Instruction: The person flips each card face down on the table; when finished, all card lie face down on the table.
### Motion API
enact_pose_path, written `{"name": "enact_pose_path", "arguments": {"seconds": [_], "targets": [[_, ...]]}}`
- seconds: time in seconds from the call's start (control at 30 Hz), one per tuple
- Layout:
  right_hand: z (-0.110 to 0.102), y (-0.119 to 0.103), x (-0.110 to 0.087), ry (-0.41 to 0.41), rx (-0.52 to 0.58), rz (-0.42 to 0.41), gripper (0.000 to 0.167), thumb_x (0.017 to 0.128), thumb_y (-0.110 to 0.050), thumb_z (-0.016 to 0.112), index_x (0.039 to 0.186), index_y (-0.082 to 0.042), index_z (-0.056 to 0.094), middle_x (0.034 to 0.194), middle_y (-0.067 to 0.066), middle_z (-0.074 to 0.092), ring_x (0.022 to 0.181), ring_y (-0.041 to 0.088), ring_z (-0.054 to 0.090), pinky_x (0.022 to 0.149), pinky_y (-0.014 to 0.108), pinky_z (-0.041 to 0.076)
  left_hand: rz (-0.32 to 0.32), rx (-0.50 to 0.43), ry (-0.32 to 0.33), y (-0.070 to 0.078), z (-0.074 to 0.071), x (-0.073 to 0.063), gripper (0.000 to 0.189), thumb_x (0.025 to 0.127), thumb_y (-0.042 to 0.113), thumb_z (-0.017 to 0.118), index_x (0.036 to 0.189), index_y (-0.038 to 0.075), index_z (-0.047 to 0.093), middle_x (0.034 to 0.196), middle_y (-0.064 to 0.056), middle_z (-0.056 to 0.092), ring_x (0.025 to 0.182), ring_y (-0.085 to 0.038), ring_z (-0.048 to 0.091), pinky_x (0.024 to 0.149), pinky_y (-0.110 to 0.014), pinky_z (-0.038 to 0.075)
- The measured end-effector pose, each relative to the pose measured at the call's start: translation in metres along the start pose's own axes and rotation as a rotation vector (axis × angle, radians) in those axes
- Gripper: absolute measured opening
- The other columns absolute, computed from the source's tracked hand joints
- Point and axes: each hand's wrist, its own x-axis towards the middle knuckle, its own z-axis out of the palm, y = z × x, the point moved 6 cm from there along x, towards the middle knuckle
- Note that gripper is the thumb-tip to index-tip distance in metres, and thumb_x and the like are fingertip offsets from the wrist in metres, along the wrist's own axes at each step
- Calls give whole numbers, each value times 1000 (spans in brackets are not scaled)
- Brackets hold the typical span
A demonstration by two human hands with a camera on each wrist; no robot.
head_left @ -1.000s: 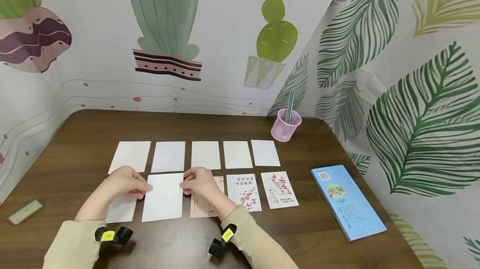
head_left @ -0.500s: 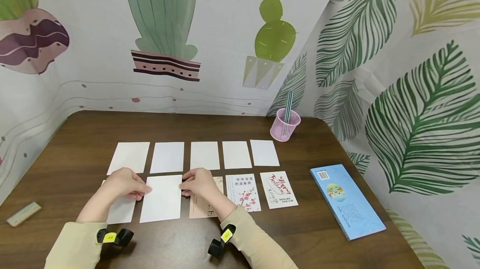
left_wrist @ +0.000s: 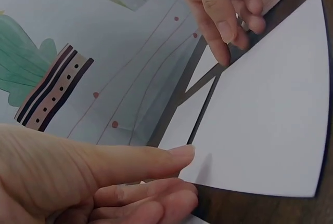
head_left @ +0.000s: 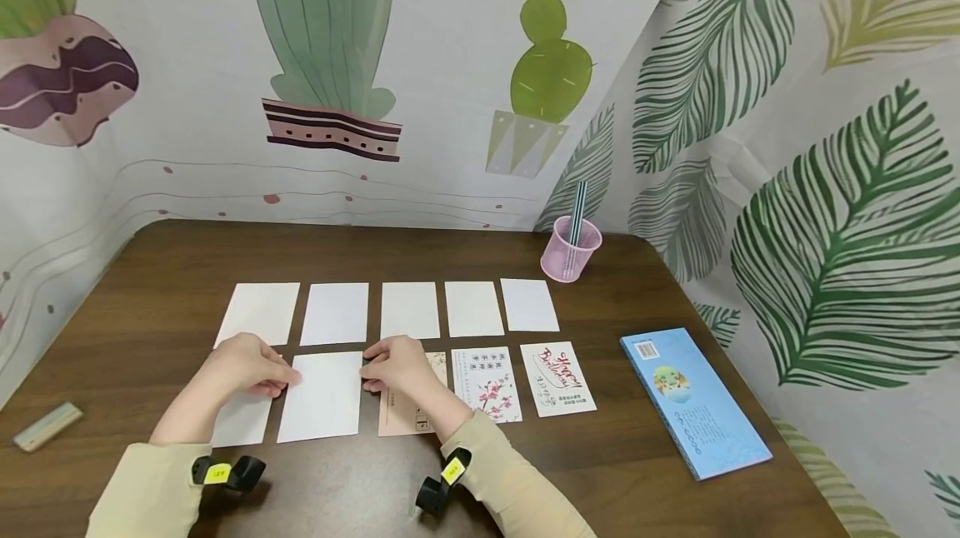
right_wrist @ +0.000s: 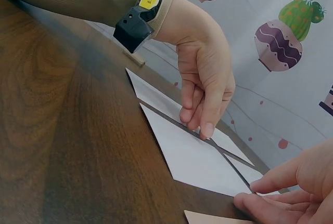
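Note:
A blank white card (head_left: 318,398) lies on the table in the front row, second from the left. The left hand (head_left: 243,367) pinches its upper left edge, with the thumb overlapping the card and the other fingers bent beside it. At the upper right corner is the right hand (head_left: 397,365), thumb and forefinger extended, the fingertips right at the edge. In the right wrist view both hands stand at opposite ends of the card's far edge. Another white card (head_left: 242,421) is partly hidden under the left hand. The right hand covers part of a peach printed card (head_left: 405,415).
Several blank cards, one of them a white card (head_left: 335,313), form a back row. A blossom card (head_left: 487,388) and a birthday card (head_left: 557,380) lie to the right. Beyond are a blue book (head_left: 693,405) and a pink cup (head_left: 570,251) with striped sticks. A small bar (head_left: 48,426) lies far left.
The white card has shifted slightly left and down, and a narrow gap now shows between its right edge and the right hand's fingertips. The left hand has moved slightly left with it.

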Motion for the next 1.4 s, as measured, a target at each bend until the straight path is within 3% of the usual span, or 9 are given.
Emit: {"name": "enact_pose_path", "arguments": {"seconds": [0.13, 0.27, 0.43, 0.67, 0.97, 1.13, 1.4], "targets": [[-7, -1, 0, 2, -22, -11, 20, 85, 1, 70, 105, 5, 69, 76, 7, 69, 59, 16, 70, 56, 23, 58, 39, -23, -8, 6, 3, 2, 31, 80, 19, 79, 91, -9, 71, 66, -2, 68, 59, -9, 64, 59, -23, 56], [-19, -4, 0, 7, -77, -22, 22, 86, -4, 72, 107, 2, 68, 78, 5, 69, 62, 13, 69, 58, 23, 59, 147, -22, -28, 18, 13, 5, 36, 86, 22, 75, 102, -10, 69, 78, -6, 71, 70, -13, 66, 68, -28, 60], [-46, -9, -2, 43, -242, -70, 27, 83, -15, 75, 107, -4, 71, 88, 5, 71, 74, 10, 65, 67, 20, 54, 296, -57, -38, 38, 30, 5, 38, 90, 22, 70, 113, -8, 66, 97, -14, 73, 84, -19, 70, 78, -36, 60], [-88, -2, -3, 85, -333, -95, 32, 83, -16, 74, 112, -5, 69, 97, 8, 71, 84, 18, 64, 71, 29, 52, 461, -73, -6, 69, 50, 6, 38, 85, 17, 75, 115, -5, 66, 102, -15, 73, 91, -24, 70, 76, -36, 57], [-106, 7, -6, 94, -308, -50, 32, 83, -15, 75, 112, -3, 68, 95, 8, 70, 84, 18, 63, 72, 28, 51, 431, -31, -44, 95, 81, 21, 51, 72, 8, 84, 117, -7, 63, 110, -18, 68, 94, -23, 64, 78, -37, 57], [-111, 7, -8, 90, -306, -35, 33, 82, -15, 76, 112, -4, 68, 95, 8, 69, 84, 18, 62, 73, 29, 50, 406, 43, -32, 100, 88, 23, 57, 67, 9, 89, 117, -3, 65, 113, -15, 67, 98, -26, 60, 84, -41, 55], [-114, 11, -9, 74, -330, -21, 32, 81, -18, 77, 110, -5, 69, 96, 8, 69, 85, 20, 62, 73, 32, 51, 429, 127, -18, 102, 95, 21, 61, 60, 12, 93, 115, 0, 67, 109, -11, 64, 97, -25, 57, 85, -43, 51]]}}
